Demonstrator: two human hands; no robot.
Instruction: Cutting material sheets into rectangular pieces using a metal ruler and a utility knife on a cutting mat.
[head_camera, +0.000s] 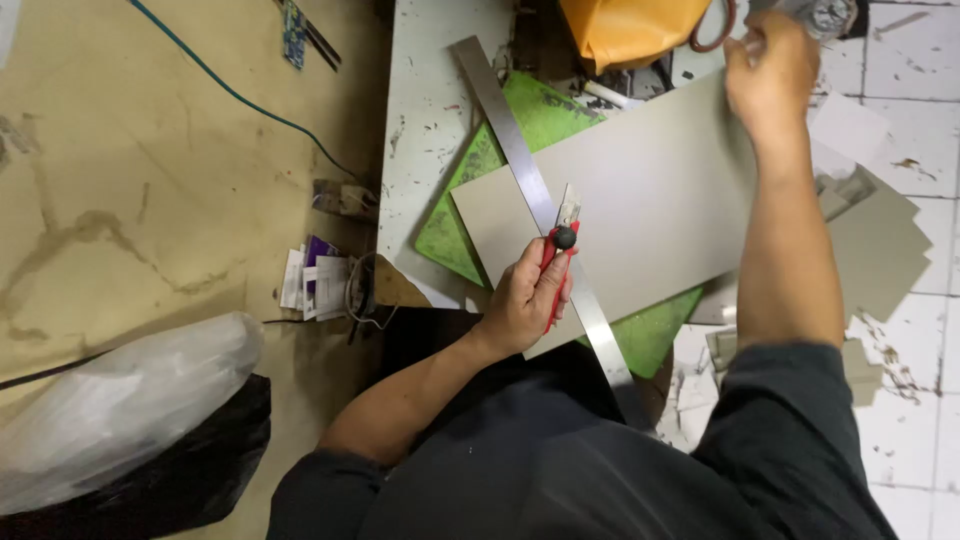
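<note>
Your board sheet (640, 200) lies on the cutting mat (545, 115), which lies on the table (425, 100). The metal ruler (530, 180) lies across the sheet's 9 o'clock edge, running from 11 o'clock to 5 o'clock. Your left hand (525, 300) sits at 6 o'clock of the sheet, with the utility knife (560, 255) against the ruler. Your right hand (770, 70) is at the sheet's 1 o'clock corner. The bag (630, 30) lies at 12 o'clock. Offcuts (880, 240) lie at 3 o'clock.
</note>
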